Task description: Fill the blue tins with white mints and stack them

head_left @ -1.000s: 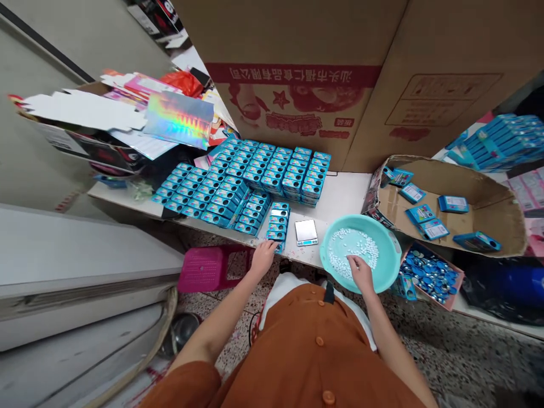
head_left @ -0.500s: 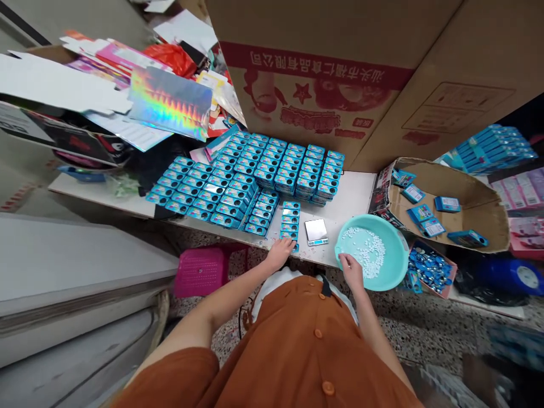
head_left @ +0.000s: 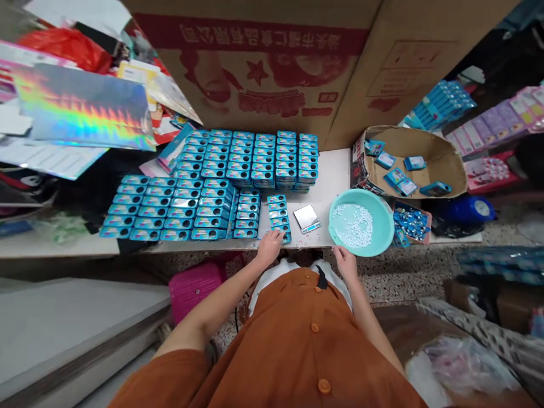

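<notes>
My left hand has its fingers stretched onto the nearest box of a short column of small blue boxes, each with a dark round spot. My right hand is closed in a pinch just in front of the near rim of a turquoise plastic basin; what the fingertips hold, if anything, is too small to make out. Small white pellets lie spread in the basin. Between column and basin sits a small digital scale with a bare silver plate.
Stacked blue boxes fill the table's left and back. Behind them stands a tall carton. On the right are a cut-down carton with loose blue boxes and a tray of shiny blue pieces. A pink stool stands below.
My right hand has drawn back from inside the basin to its near edge, fingers still pinched. My left hand stays at the column's near end. The camera view has shifted.
</notes>
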Demonstrator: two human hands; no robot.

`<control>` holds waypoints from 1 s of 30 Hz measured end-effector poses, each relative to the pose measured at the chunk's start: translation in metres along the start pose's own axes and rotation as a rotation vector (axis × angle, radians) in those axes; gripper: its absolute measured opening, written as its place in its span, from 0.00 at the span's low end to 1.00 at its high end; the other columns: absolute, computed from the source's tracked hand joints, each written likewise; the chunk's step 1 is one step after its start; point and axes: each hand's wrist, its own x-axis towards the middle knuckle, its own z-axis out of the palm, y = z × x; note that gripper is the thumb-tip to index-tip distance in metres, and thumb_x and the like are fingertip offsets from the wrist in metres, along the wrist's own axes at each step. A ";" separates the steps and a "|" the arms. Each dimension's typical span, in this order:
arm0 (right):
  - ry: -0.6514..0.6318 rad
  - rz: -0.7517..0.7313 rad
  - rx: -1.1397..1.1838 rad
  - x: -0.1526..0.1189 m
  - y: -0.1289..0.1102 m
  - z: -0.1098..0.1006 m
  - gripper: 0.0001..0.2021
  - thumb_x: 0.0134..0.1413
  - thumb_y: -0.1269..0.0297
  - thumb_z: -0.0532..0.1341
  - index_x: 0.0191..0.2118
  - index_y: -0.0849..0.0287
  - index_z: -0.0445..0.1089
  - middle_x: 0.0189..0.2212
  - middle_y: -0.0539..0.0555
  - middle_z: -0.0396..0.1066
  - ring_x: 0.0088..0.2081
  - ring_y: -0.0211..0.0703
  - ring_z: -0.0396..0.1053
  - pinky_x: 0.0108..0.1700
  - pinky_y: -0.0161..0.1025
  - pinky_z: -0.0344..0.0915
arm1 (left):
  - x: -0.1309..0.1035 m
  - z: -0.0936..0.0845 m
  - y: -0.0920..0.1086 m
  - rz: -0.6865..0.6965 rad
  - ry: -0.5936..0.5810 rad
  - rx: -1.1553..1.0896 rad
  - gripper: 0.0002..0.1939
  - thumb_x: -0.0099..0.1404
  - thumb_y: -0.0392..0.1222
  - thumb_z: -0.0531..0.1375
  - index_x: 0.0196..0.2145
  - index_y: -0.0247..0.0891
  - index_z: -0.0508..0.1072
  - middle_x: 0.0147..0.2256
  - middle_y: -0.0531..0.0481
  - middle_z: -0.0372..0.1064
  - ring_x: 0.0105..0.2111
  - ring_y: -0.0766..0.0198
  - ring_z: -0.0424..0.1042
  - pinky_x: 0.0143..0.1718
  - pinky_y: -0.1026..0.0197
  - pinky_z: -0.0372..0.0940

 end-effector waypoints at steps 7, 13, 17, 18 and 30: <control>0.027 0.001 0.000 -0.014 -0.011 0.007 0.18 0.58 0.53 0.52 0.39 0.58 0.74 0.38 0.55 0.76 0.40 0.46 0.71 0.45 0.39 0.64 | -0.007 0.014 0.001 0.034 0.053 0.013 0.21 0.61 0.35 0.55 0.53 0.38 0.65 0.42 0.41 0.67 0.45 0.50 0.65 0.44 0.51 0.62; -0.038 -0.043 -0.082 -0.015 -0.018 0.016 0.16 0.60 0.57 0.51 0.38 0.58 0.74 0.36 0.54 0.76 0.38 0.44 0.71 0.43 0.36 0.63 | -0.014 0.015 -0.003 0.050 0.065 0.032 0.22 0.60 0.36 0.56 0.53 0.39 0.66 0.40 0.42 0.67 0.43 0.50 0.65 0.43 0.52 0.62; -0.263 -0.066 -0.198 -0.006 -0.023 0.048 0.13 0.59 0.63 0.53 0.41 0.57 0.74 0.40 0.54 0.76 0.41 0.43 0.71 0.44 0.35 0.61 | -0.014 0.012 -0.005 0.048 0.056 0.050 0.21 0.60 0.36 0.56 0.52 0.38 0.67 0.41 0.42 0.68 0.43 0.51 0.65 0.44 0.53 0.62; -0.329 -0.066 -0.229 -0.002 -0.024 0.059 0.12 0.58 0.65 0.54 0.42 0.57 0.74 0.41 0.54 0.76 0.41 0.43 0.71 0.44 0.34 0.61 | -0.012 0.011 -0.004 0.053 0.046 0.060 0.21 0.60 0.36 0.56 0.53 0.38 0.67 0.41 0.42 0.68 0.43 0.50 0.65 0.44 0.52 0.62; -0.465 -0.036 -0.201 0.002 -0.017 0.093 0.12 0.58 0.66 0.54 0.42 0.57 0.74 0.41 0.55 0.76 0.41 0.43 0.70 0.42 0.34 0.60 | 0.003 0.039 -0.007 0.081 -0.018 0.152 0.25 0.66 0.39 0.49 0.60 0.34 0.60 0.57 0.36 0.61 0.56 0.47 0.59 0.58 0.44 0.53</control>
